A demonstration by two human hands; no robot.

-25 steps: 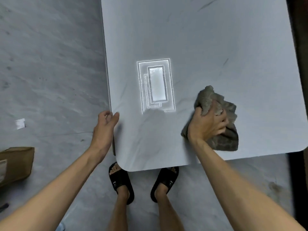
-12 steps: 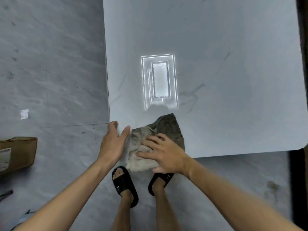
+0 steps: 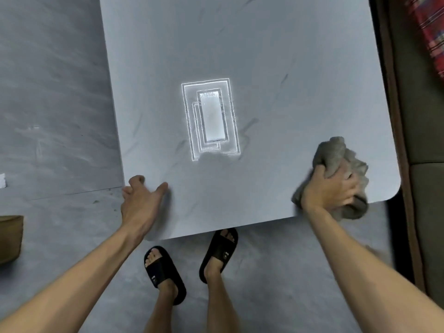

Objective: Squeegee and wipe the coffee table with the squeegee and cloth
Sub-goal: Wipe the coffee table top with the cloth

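The coffee table (image 3: 252,56) has a pale grey marbled top that fills the upper middle of the head view. A crumpled grey cloth (image 3: 341,159) lies bunched at the table's near right corner, with my right hand (image 3: 329,191) shut on it and pressing it onto the top. My left hand (image 3: 141,200) rests at the table's near left corner, fingers spread, thumb on the top and holding nothing. No squeegee is in view.
A bright rectangular light reflection (image 3: 211,118) shows on the table's middle. A dark sofa (image 3: 422,140) with a red patterned fabric (image 3: 432,32) runs along the right. A cardboard box (image 3: 9,239) sits on the floor at the left. My feet in black slides (image 3: 218,251) stand by the near edge.
My right hand has swept the cloth from the near left part of the table back to the near right corner. My left hand stays at the left corner.
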